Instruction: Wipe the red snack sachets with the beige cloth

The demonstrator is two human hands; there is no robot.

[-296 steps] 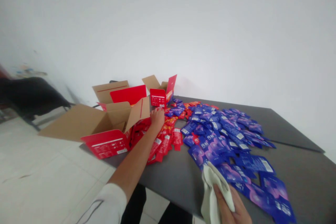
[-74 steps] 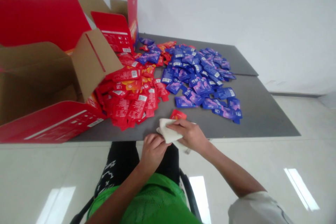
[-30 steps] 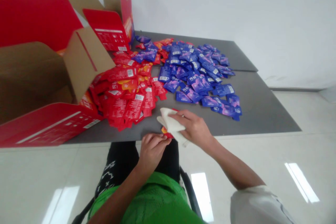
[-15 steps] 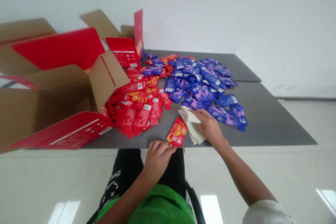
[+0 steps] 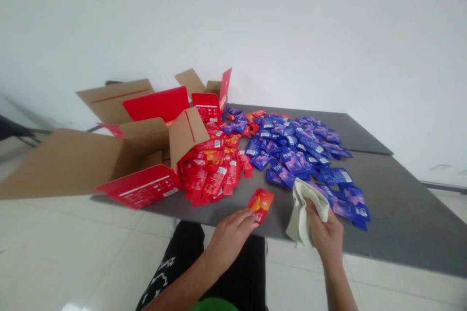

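Note:
My left hand (image 5: pixel 232 234) is at the table's front edge, its fingertips closed on the lower left side of a red packet (image 5: pixel 261 203) with orange fruit printed on it. My right hand (image 5: pixel 326 228) grips a folded off-white cloth (image 5: pixel 301 214), lifted to the right of that packet and apart from it. Behind my left hand spreads a heap of red packets (image 5: pixel 213 175). A larger pile of purple-blue packets (image 5: pixel 292 143) lies beyond the cloth, with several strays reaching toward the right.
An open red cardboard box (image 5: pixel 140 189) stands at the left of the grey table (image 5: pixel 379 189), its brown flaps spread wide. Farther back is a smaller open red box (image 5: pixel 206 107). A white wall (image 5: pixel 292 34) rises behind the table.
My right hand has drawn the cloth away from the red packet, to the right and upward. My left fingers now hold the packet's side, and it is tilted. The view has shifted.

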